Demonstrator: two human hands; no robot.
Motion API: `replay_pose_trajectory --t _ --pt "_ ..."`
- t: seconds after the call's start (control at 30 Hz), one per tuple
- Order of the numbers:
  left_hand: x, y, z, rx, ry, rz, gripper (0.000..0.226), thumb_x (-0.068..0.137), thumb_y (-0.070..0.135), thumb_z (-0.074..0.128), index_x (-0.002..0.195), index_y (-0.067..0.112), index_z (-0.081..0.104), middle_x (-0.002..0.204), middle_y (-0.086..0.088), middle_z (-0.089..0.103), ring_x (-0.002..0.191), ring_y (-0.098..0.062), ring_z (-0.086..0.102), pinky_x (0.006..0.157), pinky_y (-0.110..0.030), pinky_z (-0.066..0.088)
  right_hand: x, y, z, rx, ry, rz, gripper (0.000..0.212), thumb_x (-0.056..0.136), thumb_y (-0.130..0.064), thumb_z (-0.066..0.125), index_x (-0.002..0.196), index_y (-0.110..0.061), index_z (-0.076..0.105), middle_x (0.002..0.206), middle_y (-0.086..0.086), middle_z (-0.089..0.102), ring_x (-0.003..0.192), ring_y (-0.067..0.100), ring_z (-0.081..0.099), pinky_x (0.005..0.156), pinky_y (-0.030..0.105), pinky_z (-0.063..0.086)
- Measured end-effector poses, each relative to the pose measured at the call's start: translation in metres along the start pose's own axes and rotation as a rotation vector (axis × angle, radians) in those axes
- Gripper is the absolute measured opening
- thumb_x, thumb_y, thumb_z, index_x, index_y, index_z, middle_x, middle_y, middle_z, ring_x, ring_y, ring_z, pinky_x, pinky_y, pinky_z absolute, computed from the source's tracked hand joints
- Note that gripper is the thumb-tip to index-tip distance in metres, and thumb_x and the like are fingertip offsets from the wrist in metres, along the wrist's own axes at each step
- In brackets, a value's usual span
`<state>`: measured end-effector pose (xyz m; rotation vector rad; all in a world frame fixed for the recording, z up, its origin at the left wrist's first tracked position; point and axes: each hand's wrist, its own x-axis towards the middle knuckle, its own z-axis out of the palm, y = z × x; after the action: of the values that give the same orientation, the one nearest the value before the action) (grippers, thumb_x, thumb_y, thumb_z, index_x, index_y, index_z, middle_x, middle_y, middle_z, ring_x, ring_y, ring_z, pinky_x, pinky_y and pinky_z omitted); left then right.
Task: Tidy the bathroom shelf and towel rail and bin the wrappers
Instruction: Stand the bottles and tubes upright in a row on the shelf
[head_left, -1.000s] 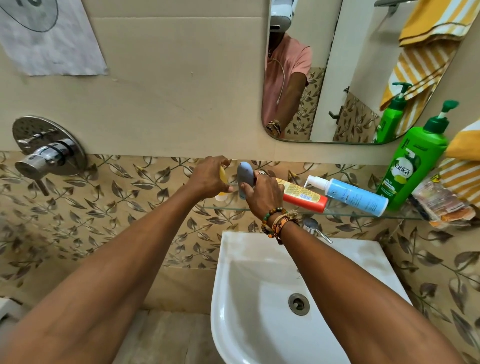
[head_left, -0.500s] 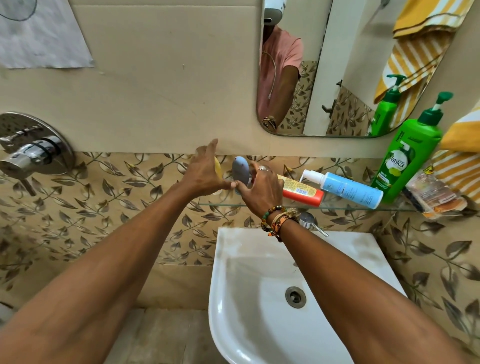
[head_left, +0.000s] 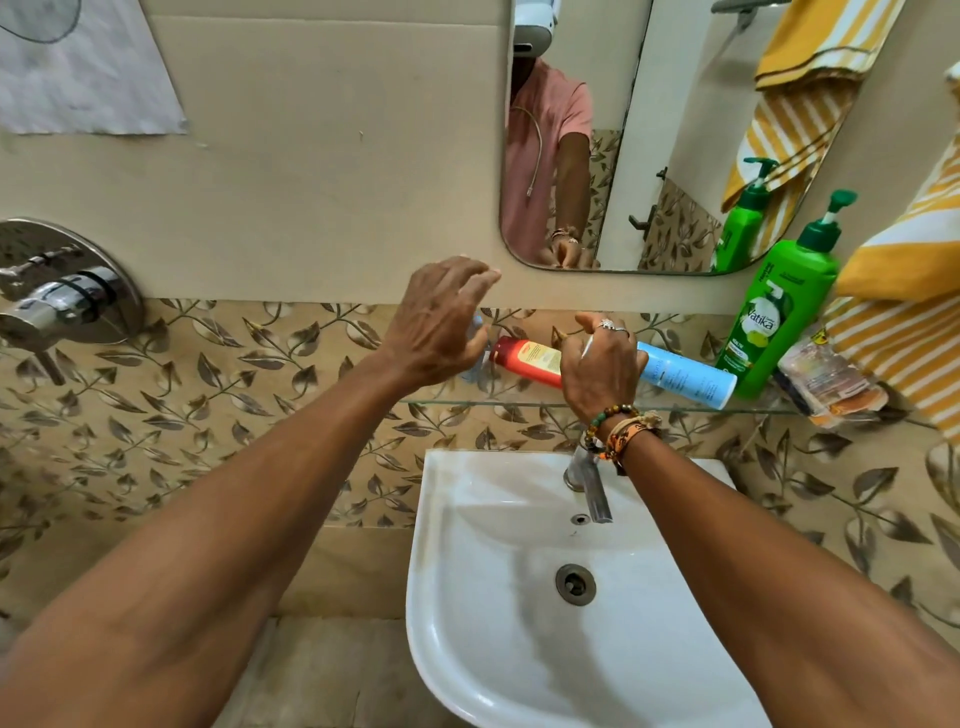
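A glass shelf runs above the sink. On it a red bottle and a light blue bottle lie on their sides. My right hand is curled around the blue bottle's white cap end. My left hand hovers with fingers spread over the shelf's left end, in front of a grey-blue item that it mostly hides. A green pump bottle stands upright further right. A crumpled clear wrapper lies at the shelf's right end. A yellow striped towel hangs beside it.
A white sink with a chrome tap sits directly below the shelf. A mirror hangs above, reflecting a person and more towel. A chrome shower valve juts from the left wall.
My right hand let go of the grey-blue item and moved right onto the blue bottle's cap. My left hand lifted and spread its fingers. The yellow item is no longer visible.
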<state>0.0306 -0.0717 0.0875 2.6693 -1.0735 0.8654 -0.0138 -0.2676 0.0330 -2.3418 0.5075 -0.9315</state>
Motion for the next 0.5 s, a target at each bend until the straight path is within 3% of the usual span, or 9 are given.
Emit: replay_pose_trajectory --t 0.23,0.33,0.5 --pt "0.004 0.043 0.023 -0.094 -0.005 0.061 0.050 0.085 0.024 0.063 0.132 0.009 0.058 0.130 -0.014 0.060 0.123 -0.031 0.053 0.100 -0.043 0.043 -0.002 0.030 -0.012 -0.189 -0.199 -0.060 0.032 0.088 -0.030 0.050 0.114 -0.019 0.065 0.107 0.007 0.064 0.102 0.027 0.055 0.091 0.042 0.038" --pt "-0.004 0.058 0.035 -0.193 -0.022 0.068 0.045 0.087 0.018 0.065 0.130 0.008 0.058 0.125 -0.015 0.062 0.113 -0.030 0.058 0.089 -0.036 0.048 -0.004 0.035 -0.010 -0.321 -0.322 -0.152 0.037 0.084 -0.045 0.057 0.111 -0.021 0.064 0.104 0.004 0.064 0.099 0.026 0.057 0.086 0.039 0.036" --pt "-0.017 0.075 0.054 -0.294 -0.124 0.002 0.043 0.095 0.020 0.057 0.136 0.009 0.054 0.129 -0.014 0.060 0.115 -0.027 0.058 0.091 -0.034 0.050 -0.002 0.039 -0.007 -0.419 -0.372 -0.219 0.045 0.076 -0.055 0.068 0.106 -0.023 0.057 0.106 0.002 0.063 0.101 0.025 0.054 0.086 0.041 0.035"
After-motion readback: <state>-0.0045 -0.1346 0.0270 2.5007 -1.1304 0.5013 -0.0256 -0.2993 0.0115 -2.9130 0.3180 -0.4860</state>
